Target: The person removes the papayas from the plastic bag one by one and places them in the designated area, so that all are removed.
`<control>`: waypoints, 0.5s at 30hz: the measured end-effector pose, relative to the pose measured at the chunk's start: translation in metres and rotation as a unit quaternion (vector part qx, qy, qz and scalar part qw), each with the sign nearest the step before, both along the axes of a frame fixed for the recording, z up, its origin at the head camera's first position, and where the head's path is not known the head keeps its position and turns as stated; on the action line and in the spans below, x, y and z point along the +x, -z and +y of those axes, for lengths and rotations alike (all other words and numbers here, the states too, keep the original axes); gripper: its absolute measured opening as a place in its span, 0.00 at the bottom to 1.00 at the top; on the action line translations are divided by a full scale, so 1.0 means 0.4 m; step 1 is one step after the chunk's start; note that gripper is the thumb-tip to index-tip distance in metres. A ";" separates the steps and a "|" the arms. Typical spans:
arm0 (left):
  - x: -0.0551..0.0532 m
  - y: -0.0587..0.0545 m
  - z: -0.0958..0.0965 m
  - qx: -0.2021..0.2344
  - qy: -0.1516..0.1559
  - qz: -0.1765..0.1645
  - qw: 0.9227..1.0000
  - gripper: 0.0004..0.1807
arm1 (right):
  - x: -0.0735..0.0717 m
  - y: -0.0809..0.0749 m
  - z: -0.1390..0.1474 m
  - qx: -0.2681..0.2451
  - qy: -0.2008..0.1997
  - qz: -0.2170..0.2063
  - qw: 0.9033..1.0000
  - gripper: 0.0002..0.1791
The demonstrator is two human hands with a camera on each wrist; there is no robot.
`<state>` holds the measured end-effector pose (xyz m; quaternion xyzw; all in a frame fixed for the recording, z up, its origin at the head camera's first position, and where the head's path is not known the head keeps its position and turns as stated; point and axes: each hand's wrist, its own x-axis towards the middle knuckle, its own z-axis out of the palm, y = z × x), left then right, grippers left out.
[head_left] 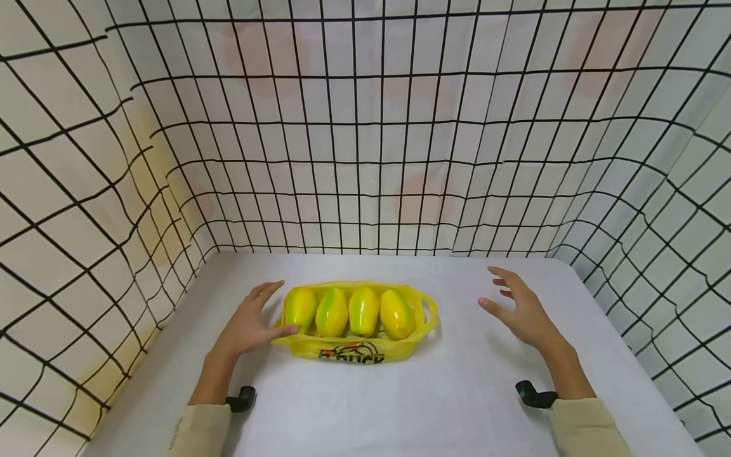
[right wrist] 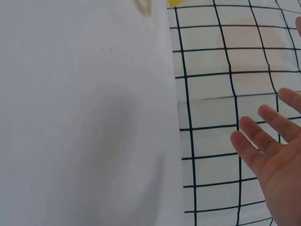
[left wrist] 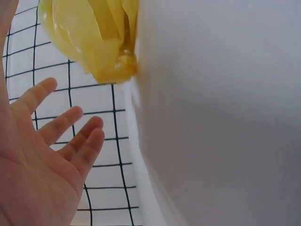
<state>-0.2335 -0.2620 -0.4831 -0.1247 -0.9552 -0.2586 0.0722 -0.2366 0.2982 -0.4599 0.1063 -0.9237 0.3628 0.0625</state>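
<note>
Several yellow-green mangoes [head_left: 363, 311] lie side by side in a yellow plastic bag [head_left: 354, 350] with dark printing on its front. The bag lies flat with its mouth spread, and a handle loop [head_left: 432, 315] sticks out on its right. At the bag's left end is my left hand [head_left: 247, 325], fingers spread and thumb near the leftmost mango; whether the thumb touches cannot be told. In the left wrist view the bag's yellow end [left wrist: 101, 42] appears apart from the fingers. Well right of the bag hovers my right hand [head_left: 522, 312], fingers loosely extended, holding nothing.
A white-covered table [head_left: 365, 412] carries the bag. White walls with a black grid [head_left: 354, 127] enclose it at the back and both sides. Each wrist wears a small black camera [head_left: 242, 398].
</note>
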 end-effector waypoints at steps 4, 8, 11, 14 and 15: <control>-0.002 0.001 0.017 0.008 0.005 -0.003 1.000 0.56 | -0.003 0.004 -0.030 -0.016 -0.014 0.004 1.000 0.42; -0.004 0.003 0.031 0.007 0.005 -0.012 1.000 0.55 | -0.007 0.008 -0.070 -0.031 -0.028 0.003 0.999 0.41; -0.005 0.006 0.038 0.009 0.004 -0.020 1.000 0.55 | -0.010 0.015 -0.102 -0.040 -0.038 -0.004 0.998 0.40; -0.005 0.011 0.044 0.014 0.005 -0.027 1.000 0.56 | -0.010 0.024 -0.132 -0.054 -0.051 -0.009 0.997 0.38; -0.005 0.012 0.046 0.017 0.006 -0.030 0.999 0.56 | -0.009 0.028 -0.142 -0.057 -0.056 -0.010 0.997 0.38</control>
